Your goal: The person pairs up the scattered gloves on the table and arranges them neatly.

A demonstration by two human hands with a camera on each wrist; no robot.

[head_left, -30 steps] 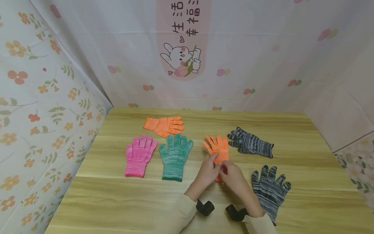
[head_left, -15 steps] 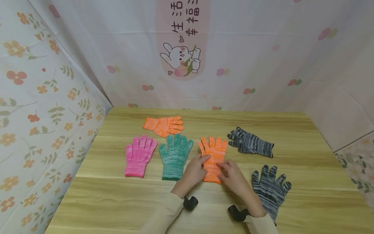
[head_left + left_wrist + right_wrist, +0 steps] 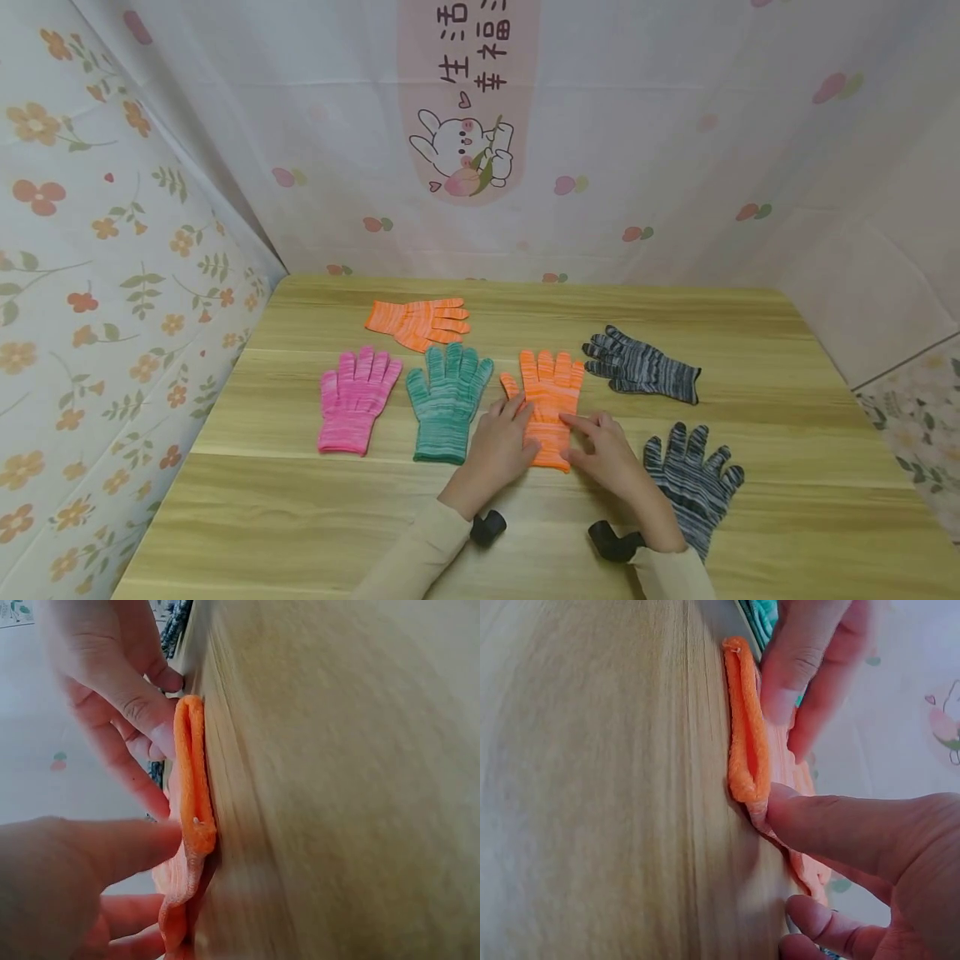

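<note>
An orange knit glove lies flat on the wooden table, its fingers pointing away and its thumb spread to the left. My left hand is at its left edge, fingertips on the fabric beside the glove's thumb. On the opposite edge, my right hand touches it with an outstretched index finger and thumb. Both wrist views look into the cuff, a flattened loop with a narrow gap. The right thumb presses at the cuff's side. A teal glove lies just left of my left hand.
A pink glove lies further left, and a second orange glove sideways behind it. On the right are two grey-black striped gloves, one at the back and one nearer, partly under my right forearm. Printed curtains border the table.
Both hands have moved apart from over the orange glove to its two sides. The glove now lies flatter, with its thumb swung out to the left.
</note>
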